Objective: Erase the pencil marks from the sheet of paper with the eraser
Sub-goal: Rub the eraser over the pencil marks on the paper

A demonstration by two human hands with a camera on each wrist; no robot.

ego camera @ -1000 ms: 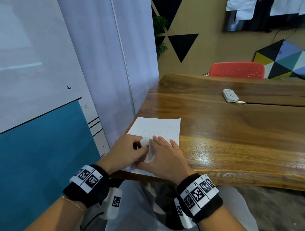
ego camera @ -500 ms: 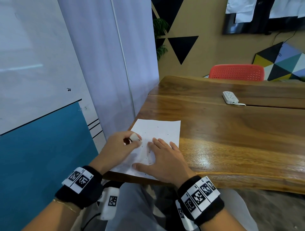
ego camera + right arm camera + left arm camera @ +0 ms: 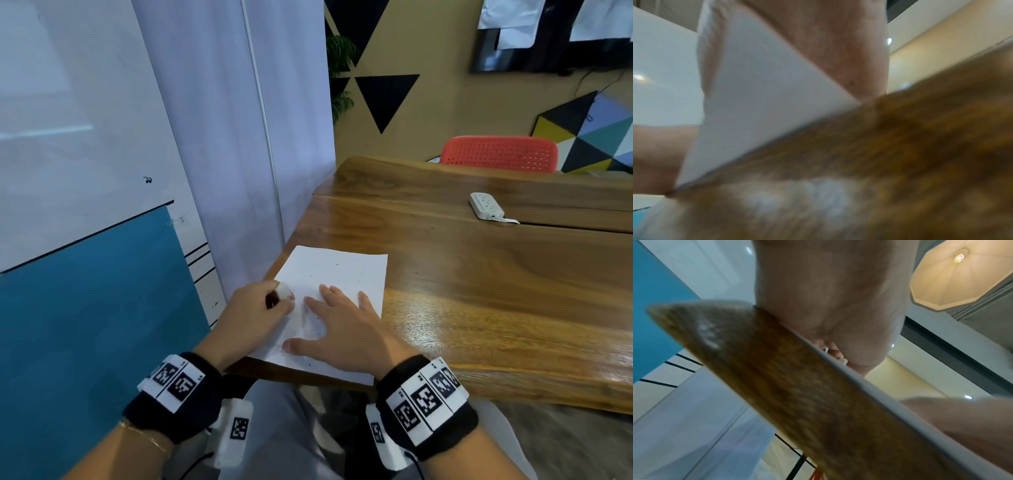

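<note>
A white sheet of paper (image 3: 337,274) lies at the near left corner of the wooden table (image 3: 479,291), its near edge hanging a little over the front. Small dark specks dot it. My left hand (image 3: 260,315) grips a white eraser (image 3: 285,292) and holds it down on the sheet's left part. My right hand (image 3: 337,325) lies flat on the paper with fingers spread, just right of the eraser. In the left wrist view my left hand (image 3: 830,308) sits above the table edge (image 3: 797,394). In the right wrist view the paper's corner (image 3: 760,104) overhangs the blurred table edge (image 3: 900,154).
A white power strip (image 3: 486,205) with a cord lies far back on the table. A red chair (image 3: 500,152) stands behind the table. A white curtain (image 3: 239,137) and a blue and white wall panel (image 3: 85,291) close the left side.
My left hand has moved the eraser away from me and to the left across the sheet. My right hand has spread flat on the paper, holding it down.
</note>
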